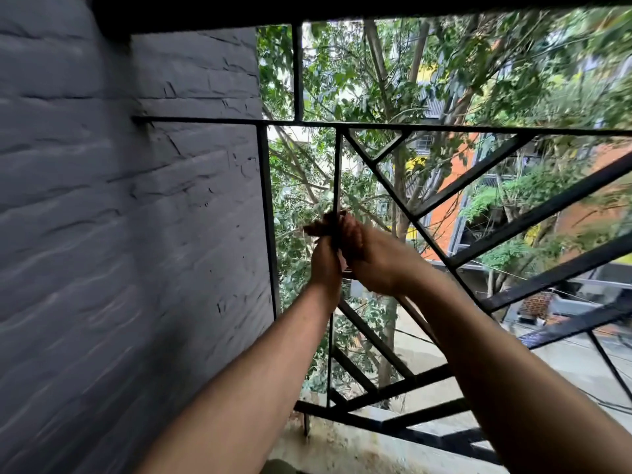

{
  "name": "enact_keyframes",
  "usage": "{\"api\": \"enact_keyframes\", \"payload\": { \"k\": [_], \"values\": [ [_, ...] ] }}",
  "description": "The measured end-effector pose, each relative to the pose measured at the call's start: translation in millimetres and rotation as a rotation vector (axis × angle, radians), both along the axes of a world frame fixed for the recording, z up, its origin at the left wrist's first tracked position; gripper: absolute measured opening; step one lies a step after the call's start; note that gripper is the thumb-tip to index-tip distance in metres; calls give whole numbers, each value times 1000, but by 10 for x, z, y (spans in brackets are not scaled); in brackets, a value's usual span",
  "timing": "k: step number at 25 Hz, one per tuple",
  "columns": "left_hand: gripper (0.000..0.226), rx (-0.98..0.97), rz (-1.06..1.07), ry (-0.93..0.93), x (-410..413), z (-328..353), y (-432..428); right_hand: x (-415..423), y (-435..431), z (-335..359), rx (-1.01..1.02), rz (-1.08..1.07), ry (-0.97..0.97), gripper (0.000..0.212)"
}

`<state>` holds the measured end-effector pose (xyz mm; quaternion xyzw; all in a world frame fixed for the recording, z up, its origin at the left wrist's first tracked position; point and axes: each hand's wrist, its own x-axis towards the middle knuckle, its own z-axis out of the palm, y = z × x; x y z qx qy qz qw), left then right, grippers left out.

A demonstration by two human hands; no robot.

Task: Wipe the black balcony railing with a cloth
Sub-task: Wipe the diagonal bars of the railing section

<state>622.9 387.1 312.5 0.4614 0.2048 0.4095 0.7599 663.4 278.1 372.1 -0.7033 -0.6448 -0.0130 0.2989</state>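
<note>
Railing point(533, 218) is a black grille across the balcony opening, fixed to the grey wall point(119, 200) on the left and standing on a stained ledge point(342, 446) at the bottom. It has upright, horizontal and diagonal bars, w/ trees point(376, 80) and buildings behind.

Both arms reach out to one thin upright bar point(337, 172) near the wall. The left hand point(325, 265) and right hand point(369, 258) are pressed together around it approx. halfway up, fingers curled tight on a dark brownish cloth point(321, 225) that is bunched round the bar and sticks out just above the left hand. The frame is blurry there, so indiv. fingers can't be made out.

Progress, as a guess: wiping is under way but prob. early to mid. Work is on one bar only. No clear diff. in shine or dust btw. bars shows, so which are done can't be told. The long diagonals to the right, the top crossbar and the bottom rail likely still need the cloth.
</note>
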Motion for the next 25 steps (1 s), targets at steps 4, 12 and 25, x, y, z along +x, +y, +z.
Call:
{"api": "enact_keyframes", "payload": {
  "k": [4, 12, 25],
  "values": [
    [29, -49, 16, -1, 40, -47, 58, -85, 463, 133, 60, 44, 311, 35],
    [48, 41, -3, 137, 11, -43, 25, -30, 96, -463, -19, -391, 362, 9],
    [60, 709, 582, 278, -19, -542, -405, 92, -230, -1065, 168, -398, 176, 33]
  ]
}}
